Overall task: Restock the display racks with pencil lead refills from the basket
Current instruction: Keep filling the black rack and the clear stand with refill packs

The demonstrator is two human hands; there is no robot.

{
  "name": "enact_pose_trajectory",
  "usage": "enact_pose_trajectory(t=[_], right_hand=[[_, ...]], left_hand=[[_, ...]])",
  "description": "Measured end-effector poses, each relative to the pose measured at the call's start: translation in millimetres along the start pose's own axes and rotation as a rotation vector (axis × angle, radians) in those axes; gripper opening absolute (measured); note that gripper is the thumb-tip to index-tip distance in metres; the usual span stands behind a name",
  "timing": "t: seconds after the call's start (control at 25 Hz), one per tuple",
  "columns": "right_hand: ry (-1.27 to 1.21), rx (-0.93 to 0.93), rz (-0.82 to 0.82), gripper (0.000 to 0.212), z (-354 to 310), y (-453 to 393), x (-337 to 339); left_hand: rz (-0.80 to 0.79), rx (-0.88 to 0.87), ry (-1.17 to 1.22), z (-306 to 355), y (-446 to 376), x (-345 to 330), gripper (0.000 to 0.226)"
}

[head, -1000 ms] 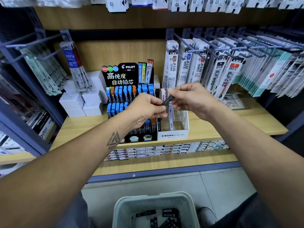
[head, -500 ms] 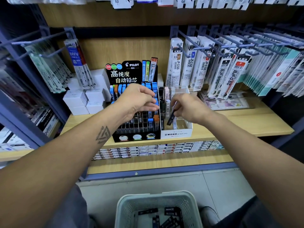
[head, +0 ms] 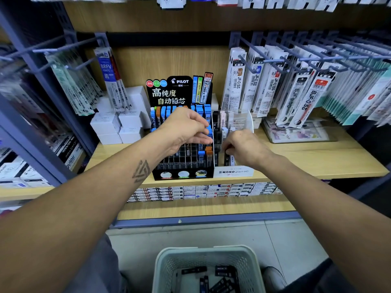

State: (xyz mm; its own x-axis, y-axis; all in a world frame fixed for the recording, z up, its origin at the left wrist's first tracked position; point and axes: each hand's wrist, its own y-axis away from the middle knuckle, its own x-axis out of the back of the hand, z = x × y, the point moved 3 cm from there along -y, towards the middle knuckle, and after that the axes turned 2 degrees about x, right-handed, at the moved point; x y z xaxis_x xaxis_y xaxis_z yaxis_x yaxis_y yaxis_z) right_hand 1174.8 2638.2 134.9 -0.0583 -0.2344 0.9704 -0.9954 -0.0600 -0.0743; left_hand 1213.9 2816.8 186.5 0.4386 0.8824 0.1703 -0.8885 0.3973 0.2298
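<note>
Head view: a person faces a wooden shelf (head: 317, 161) of stationery, both forearms reaching forward.
Left hand (head: 186, 127): hovers over the black Pilot rack (head: 182, 166), fingers loosely curled; whether they hold anything cannot be told.
Right hand (head: 243, 149): reaches into the clear Mono rack (head: 234, 171), fingers curled down round a dark lead refill (head: 226, 158) that stands upright in a front compartment.
Pilot rack: stands on the shelf, touching the Mono rack on its right; blue and orange refill cases fill the back rows and the right edge, while many front slots look dark.
Mono rack: a few black and pale cases stand in its rear compartments.
Basket (head: 167, 263): pale green, on the floor below between the person's legs, with several dark refill cases (head: 224, 271) lying loose on its bottom.
White boxes (head: 118, 125): stacked on the shelf just left of the Pilot rack.
Hanging packs (head: 296, 98): pen refills on grey hooks fill the right side above the shelf; more packs hang at upper left.
Lower ledge: a row of small boxed items (head: 201, 191) runs under the shelf edge.
</note>
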Motion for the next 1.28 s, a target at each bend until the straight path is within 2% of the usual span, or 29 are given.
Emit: enact_pose_trajectory(t=[0.32,0.56,0.76,0.88,1.0,1.12,1.2,1.28], right_hand=[[0.057,0.010,0.030,0.028,-1.9,-0.5,-14.1],[0.067,0.031,0.131,0.018,-7.4,2.7,9.5],[-0.080,-0.043,0.234,0.023,-21.1,20.5,28.3],[-0.269,-0.008,0.046,0.022,-56.2,46.0,8.7],[-0.087,0.036,-0.376,0.017,-81.7,77.8,-54.4],[-0.012,0.037,-0.740,0.016,-85.5,126.8,-144.7],[0.010,-0.007,-0.837,0.022,-78.3,154.5,-196.7],[0.023,-0.066,-0.880,0.021,-62.9,177.9,-231.3]], left_hand=[[-0.008,0.007,-0.003,1.9,2.2,-0.6,0.016],[-0.023,0.006,-0.001,1.6,0.5,1.3,0.017],[-0.068,0.050,-0.106,-10.7,10.8,1.1,0.019],[-0.281,0.179,-0.367,-49.6,29.0,-16.9,0.022],[-0.504,0.331,-0.704,-124.5,52.0,-39.5,0.013],[-0.596,0.453,-0.813,-215.1,74.9,-58.3,0.014],[-0.605,0.479,-0.849,-264.2,86.8,-69.2,0.012],[-0.597,0.430,-0.940,-304.1,95.8,-78.8,0.017]])
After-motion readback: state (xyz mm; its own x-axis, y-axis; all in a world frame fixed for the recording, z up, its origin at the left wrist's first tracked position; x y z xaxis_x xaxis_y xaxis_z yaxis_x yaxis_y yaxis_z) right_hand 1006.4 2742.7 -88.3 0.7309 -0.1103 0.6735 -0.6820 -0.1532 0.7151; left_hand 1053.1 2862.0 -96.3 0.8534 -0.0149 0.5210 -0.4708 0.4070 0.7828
